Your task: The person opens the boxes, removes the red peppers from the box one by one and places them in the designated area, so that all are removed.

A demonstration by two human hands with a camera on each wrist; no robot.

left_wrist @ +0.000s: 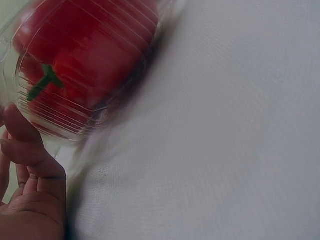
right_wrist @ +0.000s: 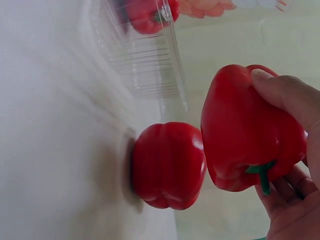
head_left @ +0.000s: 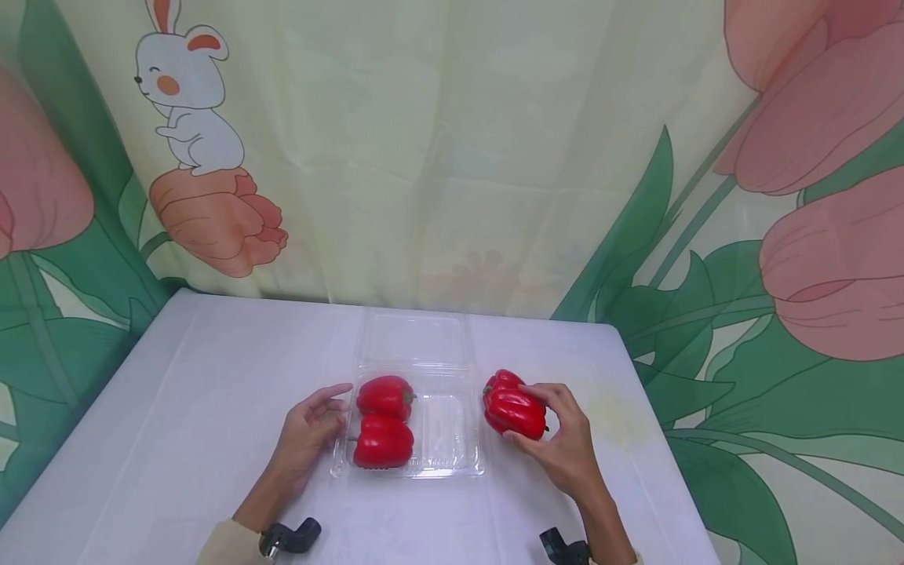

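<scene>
My right hand (head_left: 565, 443) grips a red bell pepper (head_left: 517, 412) between thumb and fingers. Its green stem points toward the palm, and the right wrist view shows this held pepper (right_wrist: 250, 130) raised off the table. Another red bell pepper (right_wrist: 167, 165) rests on the table just behind it. A clear plastic clamshell box (head_left: 448, 439) lies with its lid folded back. Two red bell peppers, a far one (head_left: 381, 396) and a near one (head_left: 384, 443), sit in its left half. At the box's left wall, my left hand (head_left: 311, 428) touches the rim with loosely bent fingers.
The transparent lid (head_left: 413, 337) extends toward the table's back edge. A white cloth covers the table (head_left: 212, 377). Behind it hangs a curtain (head_left: 438, 157) printed with tulips and a rabbit. Black camera mounts (head_left: 289, 537) sit at both wrists.
</scene>
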